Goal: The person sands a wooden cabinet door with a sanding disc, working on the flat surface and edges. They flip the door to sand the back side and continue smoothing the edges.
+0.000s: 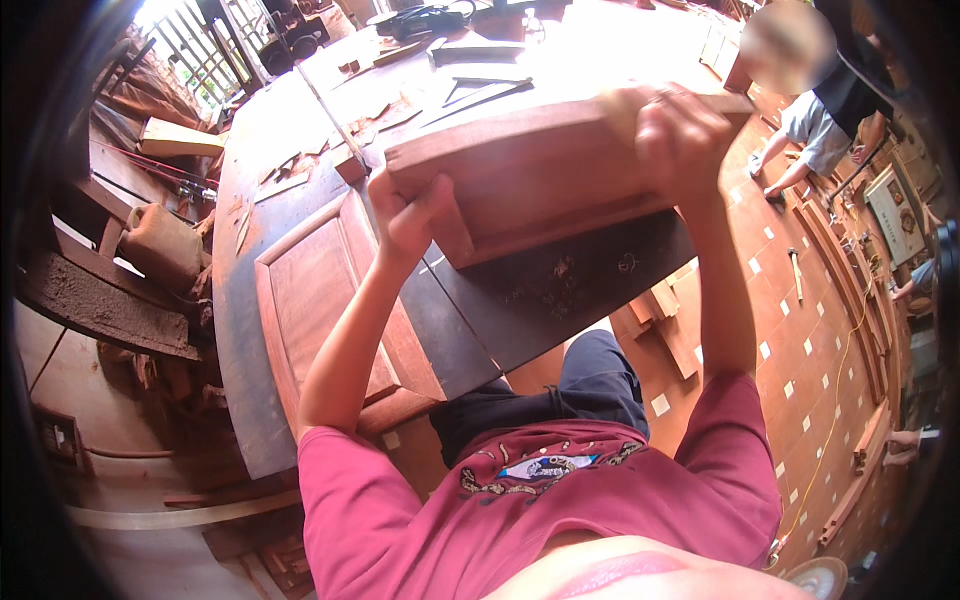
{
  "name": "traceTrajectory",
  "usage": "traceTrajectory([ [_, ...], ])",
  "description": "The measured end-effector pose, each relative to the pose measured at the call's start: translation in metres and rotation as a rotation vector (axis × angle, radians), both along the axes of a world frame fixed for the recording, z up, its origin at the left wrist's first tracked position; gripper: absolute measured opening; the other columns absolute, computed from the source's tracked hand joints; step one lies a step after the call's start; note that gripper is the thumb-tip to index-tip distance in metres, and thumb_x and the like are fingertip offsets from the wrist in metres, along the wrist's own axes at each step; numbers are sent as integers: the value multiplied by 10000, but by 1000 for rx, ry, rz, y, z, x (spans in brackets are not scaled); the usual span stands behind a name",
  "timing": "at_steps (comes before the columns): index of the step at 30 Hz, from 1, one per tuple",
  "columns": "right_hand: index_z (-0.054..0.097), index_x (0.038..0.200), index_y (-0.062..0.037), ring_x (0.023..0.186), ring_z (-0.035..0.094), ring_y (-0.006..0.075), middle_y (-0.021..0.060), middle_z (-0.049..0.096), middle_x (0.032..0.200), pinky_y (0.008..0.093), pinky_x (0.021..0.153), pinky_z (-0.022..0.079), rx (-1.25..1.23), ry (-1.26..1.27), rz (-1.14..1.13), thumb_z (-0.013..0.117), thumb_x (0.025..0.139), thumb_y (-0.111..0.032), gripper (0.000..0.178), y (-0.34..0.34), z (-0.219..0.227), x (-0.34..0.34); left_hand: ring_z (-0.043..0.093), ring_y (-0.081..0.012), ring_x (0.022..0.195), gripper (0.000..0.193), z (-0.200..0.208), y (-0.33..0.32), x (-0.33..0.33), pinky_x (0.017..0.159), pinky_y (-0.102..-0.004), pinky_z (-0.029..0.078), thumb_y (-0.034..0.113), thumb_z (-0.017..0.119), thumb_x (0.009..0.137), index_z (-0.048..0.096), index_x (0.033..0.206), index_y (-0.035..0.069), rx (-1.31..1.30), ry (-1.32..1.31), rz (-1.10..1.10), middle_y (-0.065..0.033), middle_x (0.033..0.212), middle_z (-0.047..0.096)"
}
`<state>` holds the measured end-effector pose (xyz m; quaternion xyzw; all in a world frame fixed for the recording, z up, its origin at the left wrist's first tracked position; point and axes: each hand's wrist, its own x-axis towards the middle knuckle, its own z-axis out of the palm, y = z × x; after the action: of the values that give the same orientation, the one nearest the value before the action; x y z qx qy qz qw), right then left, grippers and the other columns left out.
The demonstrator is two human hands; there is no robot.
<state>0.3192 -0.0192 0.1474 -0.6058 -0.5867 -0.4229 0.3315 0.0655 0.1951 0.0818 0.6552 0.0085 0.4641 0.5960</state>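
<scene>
A reddish-brown wooden panel (560, 180) with a raised frame stands tilted on its edge on the dark tabletop in front of me. My left hand (408, 215) grips its left end, thumb against the near face and fingers round the edge. My right hand (682, 140) is on the top edge towards the right end, its fingers curled and smeared by motion. A pale yellowish patch (624, 112) shows under those fingers, too blurred to name. A second framed wooden panel (325, 300) lies flat on the table to the left, beside my left forearm.
Wood scraps (285, 185), dark flat pieces (485, 90) and a coiled black cable (425, 18) lie on the table (240, 370). A brownish plastic jug (165, 245) stands at left. At right, a hammer (796, 273) and long boards (850, 290) lie on the tiled floor; another person (825, 110) is nearby.
</scene>
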Motion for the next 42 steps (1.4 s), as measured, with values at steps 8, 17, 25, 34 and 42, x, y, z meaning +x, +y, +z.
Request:
traceTrajectory([
  [8,795,846,-49,893,777,276,109,804,958,387,848,608,337,36,-214,501,886,-90,299,4,-6,49,640,-88,742,188,-3,5,-2,692,-259,472,158,762,932,746,982,-23,6,36,11,-26,816,732],
  [17,802,972,-13,994,777,324,155,796,1018,419,947,584,167,34,58,598,877,-187,284,63,-2,-146,699,-103,862,222,-1,-9,-1,727,-244,524,111,731,916,737,1064,-55,2,-86,-20,-62,938,768],
  [25,804,972,1,1066,777,287,147,801,1069,426,986,587,74,11,304,614,814,-87,262,50,7,-128,683,-92,811,291,2,-16,-5,695,-247,536,96,713,885,715,1125,-68,32,-65,-24,-62,923,759],
  [34,778,1048,80,1108,752,325,197,789,1081,418,1024,550,-69,233,26,462,1000,-72,354,-7,10,56,636,-90,694,201,-3,-11,-12,651,-258,486,124,799,903,711,984,-39,-31,50,33,-43,795,728],
  [42,768,969,49,870,756,335,198,769,964,402,834,590,17,112,-250,530,912,-75,274,-11,-2,65,629,-78,734,185,0,-16,-7,667,-261,483,118,790,907,712,974,-35,-16,12,20,-31,809,724],
])
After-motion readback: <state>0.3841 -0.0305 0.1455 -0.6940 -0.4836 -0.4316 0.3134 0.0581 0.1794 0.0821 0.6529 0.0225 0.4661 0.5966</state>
